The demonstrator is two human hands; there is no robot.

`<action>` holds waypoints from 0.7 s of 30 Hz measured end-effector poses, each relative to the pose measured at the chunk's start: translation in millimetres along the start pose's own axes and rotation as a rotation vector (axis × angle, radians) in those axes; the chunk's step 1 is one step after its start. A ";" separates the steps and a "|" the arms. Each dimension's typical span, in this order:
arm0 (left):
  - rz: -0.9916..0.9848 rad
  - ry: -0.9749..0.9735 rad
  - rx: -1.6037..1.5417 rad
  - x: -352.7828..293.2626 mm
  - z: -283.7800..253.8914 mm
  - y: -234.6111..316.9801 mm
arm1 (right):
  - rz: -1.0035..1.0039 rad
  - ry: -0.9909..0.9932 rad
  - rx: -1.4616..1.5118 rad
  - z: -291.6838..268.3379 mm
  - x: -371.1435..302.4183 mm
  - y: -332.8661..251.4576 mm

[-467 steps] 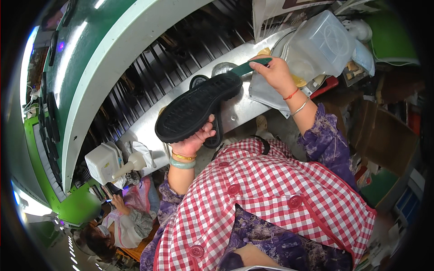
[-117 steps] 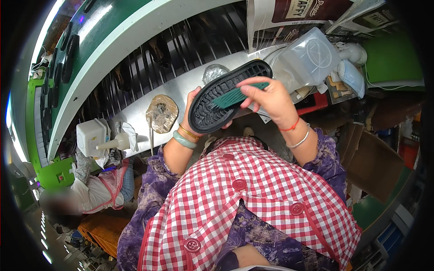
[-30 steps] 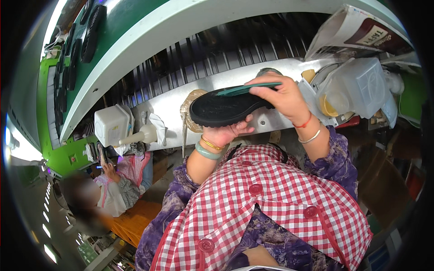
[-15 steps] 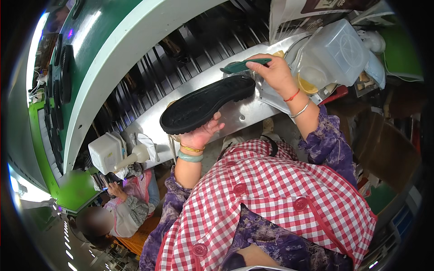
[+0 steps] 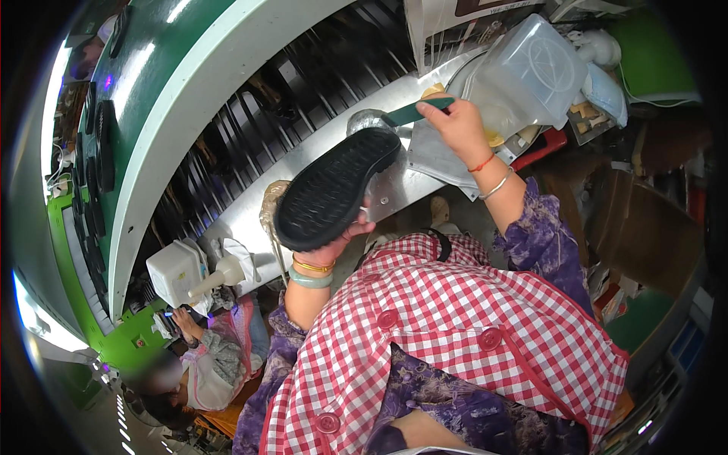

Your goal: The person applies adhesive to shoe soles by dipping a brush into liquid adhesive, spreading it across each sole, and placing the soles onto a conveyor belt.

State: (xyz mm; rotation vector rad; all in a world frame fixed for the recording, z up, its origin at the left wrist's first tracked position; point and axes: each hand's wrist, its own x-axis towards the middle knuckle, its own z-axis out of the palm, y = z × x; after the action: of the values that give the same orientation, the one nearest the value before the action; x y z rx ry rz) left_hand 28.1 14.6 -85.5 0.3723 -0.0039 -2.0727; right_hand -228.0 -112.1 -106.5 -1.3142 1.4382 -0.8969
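Note:
A black shoe sole (image 5: 334, 189) rests in my left hand (image 5: 341, 244), whose fingers curl up around its near edge. Its broad, ribbed face is tilted toward me. My right hand (image 5: 457, 130) pinches a flat green tool (image 5: 415, 111) between thumb and fingers. The tool's far end reaches a shiny, clear-looking round dish (image 5: 367, 120) just beyond the narrower end of the sole; whether it is a brush or a spatula I cannot make out. Behind the sole's wide end, a tan, crusted object (image 5: 271, 212) shows in part.
A metal ledge (image 5: 254, 180) runs along dark rollers or bars (image 5: 311, 76). Beyond curves a green conveyor (image 5: 159, 57) bearing several black soles. A clear plastic tub (image 5: 542, 72) stands at right; a white container (image 5: 176, 269) stands at left. Another person (image 5: 220, 356) works at lower left.
The sole has tilted, showing more of its ribbed face. The green tool has swung from lying nearly level to slanting down, its far end now at the round dish.

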 end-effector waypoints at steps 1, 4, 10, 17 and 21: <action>0.008 0.001 -0.003 -1.4 10.4 -4.2 | -0.002 -0.008 -0.002 -0.5 -3.6 0.1; -0.043 0.242 0.283 4.0 11.5 -18.2 | -0.063 0.089 0.265 2.8 -8.0 1.4; -0.080 0.178 0.242 -1.8 -2.5 -32.9 | -0.043 0.059 0.426 37.2 -16.4 18.9; -0.054 0.219 0.392 1.1 -1.6 -40.5 | -0.036 0.208 0.233 42.8 -16.1 20.8; -0.091 0.240 0.459 4.0 1.2 -43.5 | -0.128 0.204 0.274 55.0 -21.2 24.9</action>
State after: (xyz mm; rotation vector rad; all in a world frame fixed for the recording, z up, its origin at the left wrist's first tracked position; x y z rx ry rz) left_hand -10.9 33.2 -92.1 0.9144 -0.3278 -2.0932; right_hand -183.1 -82.9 -141.5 -1.1425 1.3373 -1.2963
